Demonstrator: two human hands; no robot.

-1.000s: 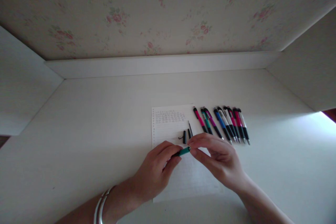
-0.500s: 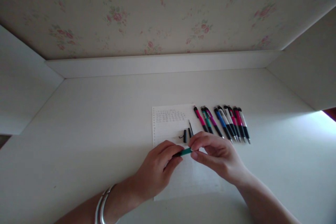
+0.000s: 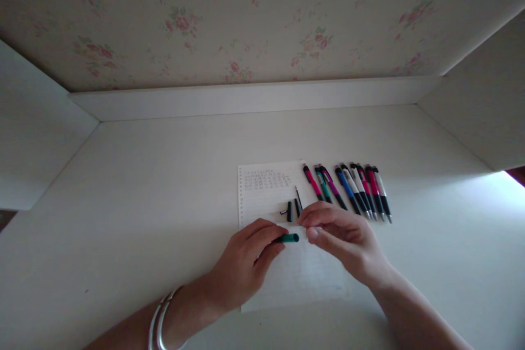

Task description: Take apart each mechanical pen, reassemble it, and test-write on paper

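My left hand (image 3: 251, 254) is closed around a green pen barrel (image 3: 290, 238), whose hollow end points right and whose other end is hidden in my fingers. Just to the right of that end, the thumb and fingers of my right hand (image 3: 340, 235) are curled towards each other; anything small between the tips is too unclear to name. Beyond the hands, a black clip piece (image 3: 289, 211) lies on a sheet of lined paper (image 3: 262, 205). Beside it are a short black tube (image 3: 297, 208) and a thin pen refill (image 3: 298, 194).
A row of several pens lies on the white desk (image 3: 164, 175) at the right, among them a pink pen (image 3: 312, 181), a blue pen (image 3: 346, 188) and a white pen (image 3: 380, 191). Handwriting covers the paper's upper part. A low white ledge (image 3: 254, 99) runs along the back wall.
My right hand has moved off the green barrel's end, slightly right and up, leaving its hollow opening in view. My left hand keeps its hold in nearly the same place.
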